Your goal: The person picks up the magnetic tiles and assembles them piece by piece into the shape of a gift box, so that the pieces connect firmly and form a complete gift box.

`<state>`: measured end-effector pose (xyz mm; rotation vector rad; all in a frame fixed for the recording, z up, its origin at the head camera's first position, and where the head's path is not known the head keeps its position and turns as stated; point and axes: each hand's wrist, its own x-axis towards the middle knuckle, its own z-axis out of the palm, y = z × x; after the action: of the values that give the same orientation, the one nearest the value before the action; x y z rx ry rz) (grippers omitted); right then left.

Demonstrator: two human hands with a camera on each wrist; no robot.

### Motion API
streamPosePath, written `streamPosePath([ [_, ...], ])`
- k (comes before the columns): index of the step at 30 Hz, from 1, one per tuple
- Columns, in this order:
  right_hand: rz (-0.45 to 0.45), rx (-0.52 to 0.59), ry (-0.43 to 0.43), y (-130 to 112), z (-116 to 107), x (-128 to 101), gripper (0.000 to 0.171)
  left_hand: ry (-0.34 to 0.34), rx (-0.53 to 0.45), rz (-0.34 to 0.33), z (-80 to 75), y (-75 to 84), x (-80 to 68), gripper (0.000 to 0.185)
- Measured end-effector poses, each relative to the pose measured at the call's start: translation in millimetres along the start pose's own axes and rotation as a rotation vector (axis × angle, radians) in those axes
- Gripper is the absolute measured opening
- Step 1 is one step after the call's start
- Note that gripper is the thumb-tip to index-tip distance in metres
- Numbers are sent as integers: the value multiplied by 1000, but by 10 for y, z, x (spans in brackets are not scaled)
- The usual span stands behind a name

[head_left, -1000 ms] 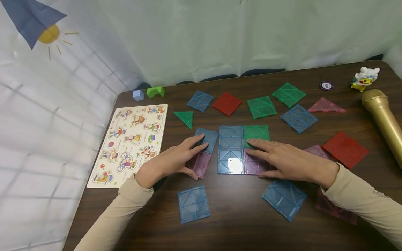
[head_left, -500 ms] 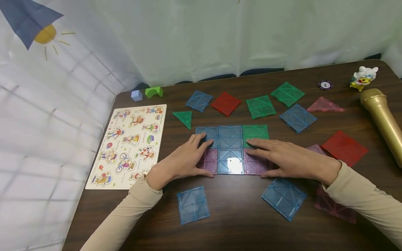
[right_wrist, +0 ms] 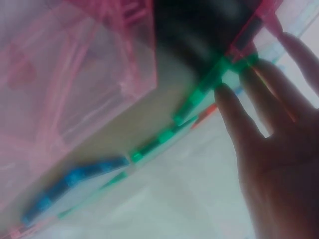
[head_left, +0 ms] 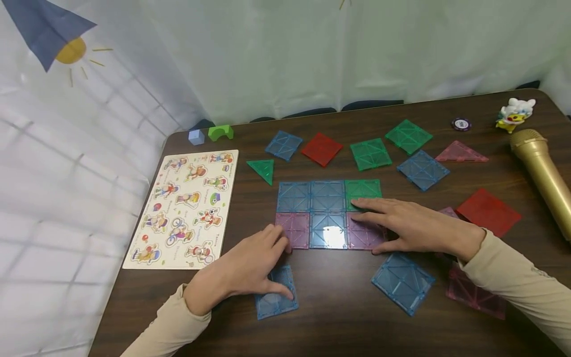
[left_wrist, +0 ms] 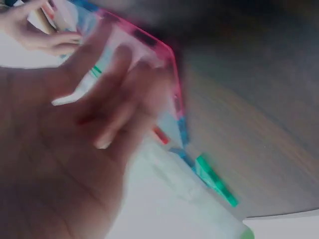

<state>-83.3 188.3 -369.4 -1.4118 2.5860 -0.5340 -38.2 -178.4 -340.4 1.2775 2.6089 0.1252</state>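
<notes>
Two rows of three translucent magnetic tiles lie edge to edge mid-table in the head view. The far row holds a blue tile (head_left: 294, 197), another blue tile (head_left: 328, 195) and a green tile (head_left: 362, 187). Nearer are a purple tile (head_left: 296, 232), a blue tile (head_left: 320, 235) and a second purple tile (head_left: 360, 237). My right hand (head_left: 410, 225) rests its fingers on the green and right purple tiles. My left hand (head_left: 243, 263) hovers over a loose blue tile (head_left: 275, 308), partly hiding it, with its fingers near the left purple tile's edge.
Loose tiles lie behind and right, including a red tile (head_left: 488, 212), a blue tile (head_left: 403, 283) and a green triangle (head_left: 263, 169). A picture puzzle board (head_left: 187, 210) lies left. A gold microphone (head_left: 546, 173) and a small figurine (head_left: 515, 115) stand at the right.
The left hand slid the blue and purple pair rightward against the other tiles, then let go and moved toward the loose blue tile in front. The right hand has stayed nearly still.
</notes>
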Motion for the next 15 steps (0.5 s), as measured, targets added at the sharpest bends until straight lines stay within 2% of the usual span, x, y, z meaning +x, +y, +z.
streamPosePath([
  [4,-9,0,7,14,13,-6,75,-42,104,3,47,142,-129,85],
  [9,0,10,8,19,23,-21,75,-85,149,-37,74,283,-157,86],
  [13,18,25,-9,14,19,-19,74,-91,187,-47,42,289,-147,84],
  [15,22,32,-15,11,18,-18,74,-77,157,-62,-9,240,-146,84],
])
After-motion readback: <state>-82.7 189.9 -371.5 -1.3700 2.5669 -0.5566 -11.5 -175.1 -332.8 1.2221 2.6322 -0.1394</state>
